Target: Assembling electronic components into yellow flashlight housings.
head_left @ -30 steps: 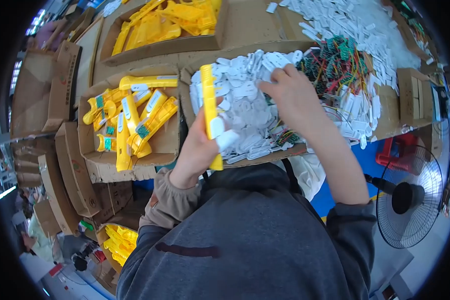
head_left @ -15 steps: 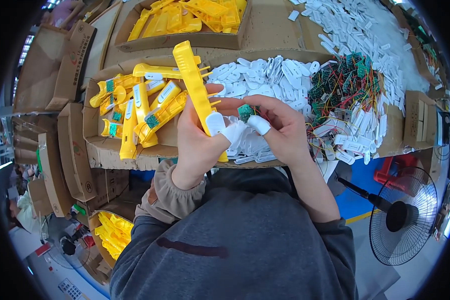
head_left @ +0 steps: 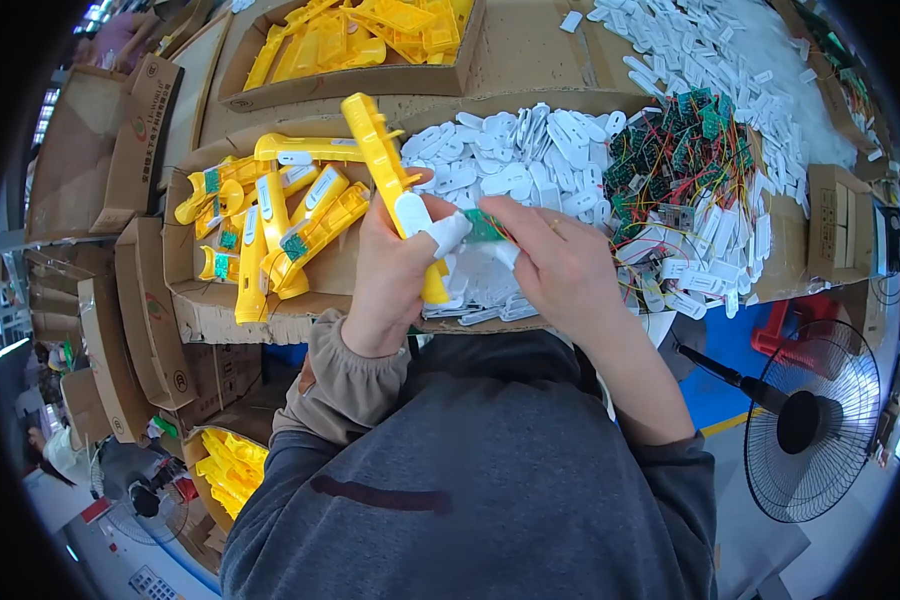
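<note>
My left hand (head_left: pixel 382 275) is closed round a long yellow plastic housing (head_left: pixel 372 140), tilted with its top end away from me. A white oval piece (head_left: pixel 412 213) lies against the housing near the thumb. White tape wraps that thumb. Just to the right, my right hand (head_left: pixel 568 268) pinches a small green circuit board (head_left: pixel 482 228) between thumb and fingers, close to the left thumb. The right thumb also has a white wrap. Whether board and housing touch, I cannot tell. Below the hands lie many white oval plastic pieces (head_left: pixel 515 180) in a cardboard tray.
Several yellow housings (head_left: pixel 255 250) with green boards lie at the tray's left. Wired green boards (head_left: pixel 685 150) are heaped at its right. Behind stands a cardboard box (head_left: pixel 350 80) of yellow parts. A black fan (head_left: pixel 800 420) stands at the lower right.
My right hand has turned and brought the board nearer the left thumb. The yellow housing has rolled slightly, so the white oval piece faces up more.
</note>
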Tool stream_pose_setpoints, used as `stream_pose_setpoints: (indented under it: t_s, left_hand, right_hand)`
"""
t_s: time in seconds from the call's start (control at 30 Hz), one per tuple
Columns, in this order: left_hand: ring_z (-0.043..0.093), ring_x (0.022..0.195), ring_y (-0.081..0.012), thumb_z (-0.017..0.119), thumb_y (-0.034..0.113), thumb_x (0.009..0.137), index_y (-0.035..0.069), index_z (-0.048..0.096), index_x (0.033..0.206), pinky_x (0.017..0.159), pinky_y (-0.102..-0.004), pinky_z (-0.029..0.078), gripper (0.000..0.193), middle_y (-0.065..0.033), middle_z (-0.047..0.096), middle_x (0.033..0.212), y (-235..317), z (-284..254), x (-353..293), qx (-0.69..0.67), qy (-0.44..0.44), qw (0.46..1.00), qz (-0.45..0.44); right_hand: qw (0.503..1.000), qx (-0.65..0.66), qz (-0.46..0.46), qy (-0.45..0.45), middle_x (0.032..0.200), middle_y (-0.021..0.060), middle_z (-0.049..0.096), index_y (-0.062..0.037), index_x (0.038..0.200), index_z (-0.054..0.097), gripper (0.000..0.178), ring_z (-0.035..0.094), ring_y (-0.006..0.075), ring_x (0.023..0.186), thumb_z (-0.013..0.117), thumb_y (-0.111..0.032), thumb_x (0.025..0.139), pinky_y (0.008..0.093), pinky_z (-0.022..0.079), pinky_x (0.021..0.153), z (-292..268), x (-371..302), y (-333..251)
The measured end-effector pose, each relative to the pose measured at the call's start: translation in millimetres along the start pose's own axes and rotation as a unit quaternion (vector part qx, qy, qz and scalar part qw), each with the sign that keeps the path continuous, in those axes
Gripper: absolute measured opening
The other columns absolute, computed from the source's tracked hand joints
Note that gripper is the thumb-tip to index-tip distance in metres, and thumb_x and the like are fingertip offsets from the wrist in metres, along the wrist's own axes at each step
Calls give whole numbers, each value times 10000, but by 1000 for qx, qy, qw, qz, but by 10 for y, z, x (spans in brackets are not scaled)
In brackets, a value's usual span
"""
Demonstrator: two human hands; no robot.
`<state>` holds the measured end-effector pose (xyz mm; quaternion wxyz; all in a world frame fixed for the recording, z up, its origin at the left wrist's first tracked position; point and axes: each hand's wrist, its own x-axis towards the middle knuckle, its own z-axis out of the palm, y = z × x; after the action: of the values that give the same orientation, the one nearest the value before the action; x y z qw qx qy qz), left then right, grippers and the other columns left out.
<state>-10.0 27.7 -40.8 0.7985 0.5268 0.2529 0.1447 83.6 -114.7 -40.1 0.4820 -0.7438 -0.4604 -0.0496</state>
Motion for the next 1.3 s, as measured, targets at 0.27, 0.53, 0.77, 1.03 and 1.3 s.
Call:
stream_pose_setpoints:
  t_s: [0.27,0.53,0.77,1.03,1.3]
  left_hand:
    - [528,1082,-236,444,420,925,91,408,1292,905,-387,454,494,-107,530,1205,-199,-154,29,-395,-126,903,-115]
    - [541,1071,-215,434,477,909,82,387,1308,903,-368,462,564,-115,516,1224,-151,82,-84,-272,-83,953,-108]
    - [582,1015,-227,428,421,932,32,443,1232,842,-356,505,491,-111,556,1142,-299,34,-101,-157,-77,983,-47]
    - [456,1138,-172,311,63,912,-16,260,1367,975,-288,345,465,-115,463,1237,-52,77,-124,105,-161,980,60]
    - [424,1185,-201,336,72,871,-27,209,1380,1001,-309,314,534,-123,423,1285,88,149,-158,-3,-242,970,28]
  right_hand:
    - [977,172,114,-53,680,6,546,-69,980,643,350,502,71,568,682,-2,639,225,409,511,-52,-5,-158]
    - [993,104,42,-32,676,31,544,-72,952,650,357,507,110,564,631,40,614,236,418,512,29,71,-145]
    - [963,119,99,-219,656,41,543,-59,931,654,353,524,147,556,602,53,600,273,431,509,-154,289,-41]
    - [1000,29,-3,3,718,66,562,-47,949,654,402,555,241,612,617,57,563,320,462,553,50,-77,-93]
    - [836,438,309,-121,1017,24,602,-22,1109,577,312,575,100,917,646,-48,807,243,480,766,-235,78,-17]
